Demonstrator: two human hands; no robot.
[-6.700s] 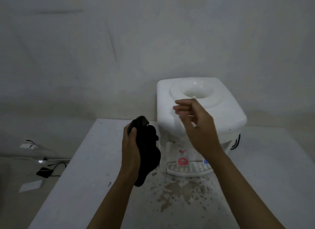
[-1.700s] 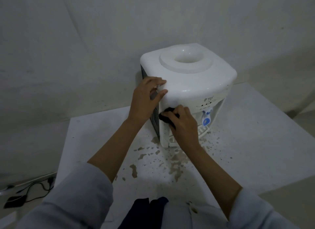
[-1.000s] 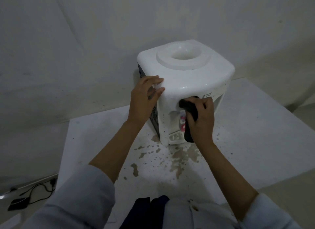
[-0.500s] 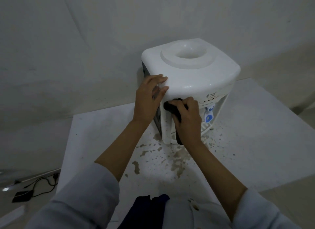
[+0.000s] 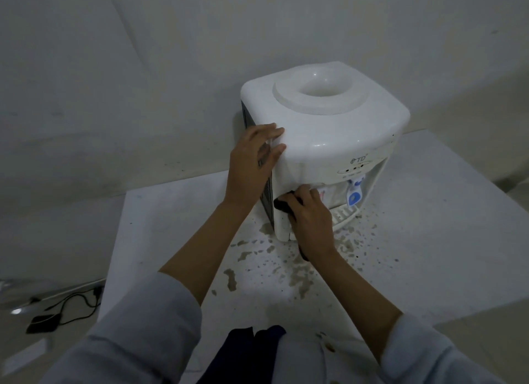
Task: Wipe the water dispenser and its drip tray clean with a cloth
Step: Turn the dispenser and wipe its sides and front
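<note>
A white tabletop water dispenser (image 5: 329,131) stands on a white table (image 5: 429,240) against the wall. My left hand (image 5: 252,166) lies flat on its left side near the top corner, fingers straight. My right hand (image 5: 312,217) grips a black cloth (image 5: 283,204) and presses it to the lower front left of the dispenser, under the overhang. The white slotted drip tray (image 5: 345,216) sticks out just right of that hand, below the blue tap (image 5: 354,194). The red tap is mostly hidden behind my fingers.
Brownish wet splashes (image 5: 289,266) spot the table in front of the dispenser. A black cable and adapter (image 5: 57,315) lie on the floor at the left. The wall stands close behind the dispenser.
My right hand has slid the cloth down the dispenser's front left, from just under the overhang to lower beside the drip tray. My left hand has stayed on the left side.
</note>
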